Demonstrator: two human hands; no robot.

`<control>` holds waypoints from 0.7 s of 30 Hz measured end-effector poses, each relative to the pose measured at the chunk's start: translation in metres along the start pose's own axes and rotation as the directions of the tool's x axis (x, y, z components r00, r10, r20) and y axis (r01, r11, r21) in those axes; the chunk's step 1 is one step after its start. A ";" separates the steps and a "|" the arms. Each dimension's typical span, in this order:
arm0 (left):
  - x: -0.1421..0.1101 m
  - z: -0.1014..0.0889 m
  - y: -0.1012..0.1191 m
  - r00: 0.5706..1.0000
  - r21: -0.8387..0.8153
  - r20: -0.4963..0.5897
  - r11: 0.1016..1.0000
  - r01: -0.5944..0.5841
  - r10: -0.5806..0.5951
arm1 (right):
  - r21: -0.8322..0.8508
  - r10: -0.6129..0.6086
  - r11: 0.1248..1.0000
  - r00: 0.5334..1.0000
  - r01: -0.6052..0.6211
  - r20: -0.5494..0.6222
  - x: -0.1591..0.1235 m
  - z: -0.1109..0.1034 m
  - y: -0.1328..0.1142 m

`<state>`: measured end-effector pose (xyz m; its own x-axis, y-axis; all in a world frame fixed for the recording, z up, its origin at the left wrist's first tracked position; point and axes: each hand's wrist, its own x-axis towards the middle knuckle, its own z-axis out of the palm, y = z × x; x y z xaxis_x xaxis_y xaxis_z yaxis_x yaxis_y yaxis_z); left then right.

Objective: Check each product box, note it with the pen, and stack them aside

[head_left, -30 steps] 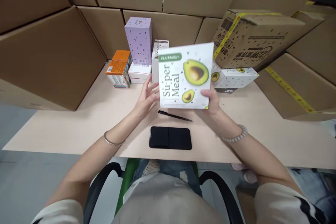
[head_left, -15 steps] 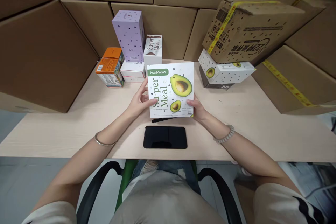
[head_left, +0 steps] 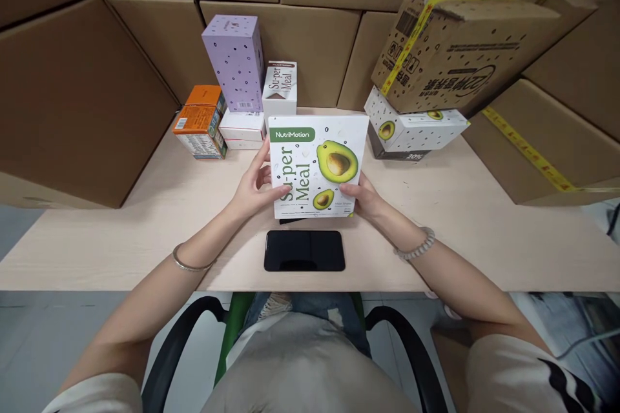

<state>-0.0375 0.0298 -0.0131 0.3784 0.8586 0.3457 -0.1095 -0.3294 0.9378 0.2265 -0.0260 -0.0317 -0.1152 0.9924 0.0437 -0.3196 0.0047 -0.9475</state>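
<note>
Between my hands is a white NutriMotion Su-per Meal box point(head_left: 310, 171) printed with avocados, its front turned up toward me. My left hand point(head_left: 256, 182) grips its left side, thumb on the front face and fingers behind the edge. On the lower right, my right hand point(head_left: 363, 197) holds it with the thumb on the front; its other fingers are largely hidden behind the box. A black phone point(head_left: 304, 250) lies on the table just below the box. Part of a thin black object point(head_left: 290, 221) shows under the box's lower edge.
Behind to the left stand an orange box point(head_left: 201, 122), a tall purple box point(head_left: 235, 64) and a small white Su-per Meal box point(head_left: 279, 90). At right, a taped carton point(head_left: 455, 55) rests on a white avocado box point(head_left: 416, 122). Large cardboard boxes point(head_left: 281, 45) wall the table point(head_left: 145, 245).
The upper part of the avocado box has tilted toward me, and its top looks wider. It now covers more of the thin black object. Both hands keep their hold.
</note>
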 end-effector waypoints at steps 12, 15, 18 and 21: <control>-0.004 -0.008 -0.013 0.967 0.190 0.115 0.950 -0.247 0.228 | -0.002 -0.087 0.996 0.996 0.087 0.004 0.004 -0.003 -0.010; -0.003 -0.010 -0.017 0.954 0.220 0.133 0.931 -0.292 0.268 | -0.013 -0.094 0.995 0.995 0.094 0.026 0.005 -0.003 -0.010; -0.003 -0.011 -0.017 0.953 0.251 0.140 0.921 -0.297 0.270 | -0.015 -0.101 0.995 0.994 0.102 0.032 0.006 -0.004 -0.010; -0.004 -0.010 -0.017 0.949 0.266 0.142 0.913 -0.309 0.280 | -0.025 -0.099 0.995 0.995 0.100 0.028 0.006 -0.004 -0.010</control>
<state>-0.0464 0.0361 -0.0297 0.4588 0.6672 0.5868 0.0273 -0.6707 0.7412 0.2326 -0.0198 -0.0229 -0.1095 0.9832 0.1461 -0.3059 0.1065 -0.9461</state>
